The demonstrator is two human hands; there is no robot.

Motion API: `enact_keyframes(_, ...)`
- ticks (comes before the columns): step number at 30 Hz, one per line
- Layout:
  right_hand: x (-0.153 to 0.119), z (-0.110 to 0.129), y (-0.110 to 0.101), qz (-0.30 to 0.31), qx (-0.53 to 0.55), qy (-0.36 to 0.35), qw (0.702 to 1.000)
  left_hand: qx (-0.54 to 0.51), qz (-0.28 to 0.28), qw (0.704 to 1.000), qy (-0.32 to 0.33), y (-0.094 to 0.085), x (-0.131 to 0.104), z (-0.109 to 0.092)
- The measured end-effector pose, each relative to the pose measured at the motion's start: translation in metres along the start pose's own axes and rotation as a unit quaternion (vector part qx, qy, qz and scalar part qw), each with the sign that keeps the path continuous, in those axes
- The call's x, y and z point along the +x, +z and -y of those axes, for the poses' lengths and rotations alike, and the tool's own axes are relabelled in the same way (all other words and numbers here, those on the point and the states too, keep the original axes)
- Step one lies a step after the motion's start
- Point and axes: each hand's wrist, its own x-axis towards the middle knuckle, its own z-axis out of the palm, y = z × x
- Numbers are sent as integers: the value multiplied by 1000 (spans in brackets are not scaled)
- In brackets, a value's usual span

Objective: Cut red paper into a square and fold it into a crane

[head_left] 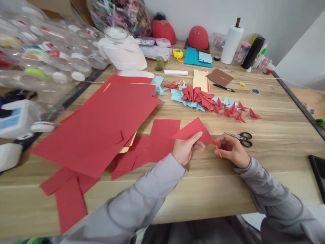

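Note:
My left hand [186,149] grips a sheet of red paper [196,130] folded into a triangle, its thumb lying on top. At the paper's right corner, the fingertips of my right hand [232,149] pinch a narrow orange-red strip [218,151]. It appears to run on from the paper, but I cannot tell for sure. Black-handled scissors [245,136] lie just beyond my right hand. Cut red pieces [165,134] rest on the table left of my left hand. Folded red paper cranes [232,110] sit in a cluster further back with light blue ones [191,103].
Large red sheets [101,118] cover the table's left side. Clear plastic bottles [58,61] crowd the far left edge. Behind the cranes lie a black pen [223,87], brown paper [219,78] and a tape roll [255,91]. A black phone [318,174] lies at the right edge.

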Motion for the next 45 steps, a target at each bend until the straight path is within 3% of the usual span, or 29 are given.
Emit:
enact_keyframes(20, 1, -4, -2, -3, -5, 4, 1000, 26, -9, 999, 29, -2, 2, 4)
enact_keyframes(27, 2, -3, 0, -30, 2, -22, 999, 26, -9, 999, 29, -2, 1, 3)
enact_keyframes(45, 2, -4, -3, 2, 0, 4, 1000, 42, 4, 999, 2, 0, -2, 2)
